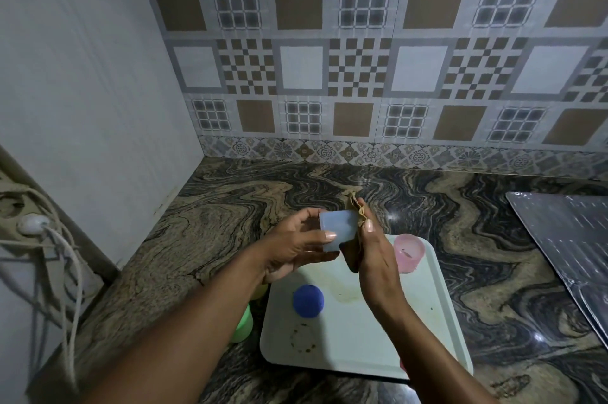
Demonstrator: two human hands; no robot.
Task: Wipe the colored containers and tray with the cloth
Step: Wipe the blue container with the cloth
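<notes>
Pale tray (362,337) nearest, stained, bearing an upturned dark blue cup (308,300) and, far right, a pink cup (409,252). Above its far edge, left hand (296,249) curled round a light blue cup (339,229), right hand (375,255) pinching the tan cloth (357,211) against the cup's right side. Might slip from that fingertip hold under hard rubbing and drop onto the tray. Half hidden by the left arm (197,321): a green cup (243,324), something yellow (260,291). Cloth mostly covered.

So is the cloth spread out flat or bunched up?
Bunched up. The cloth shows only as crumpled folds pinched in the right hand, against the pale blue container.
</notes>
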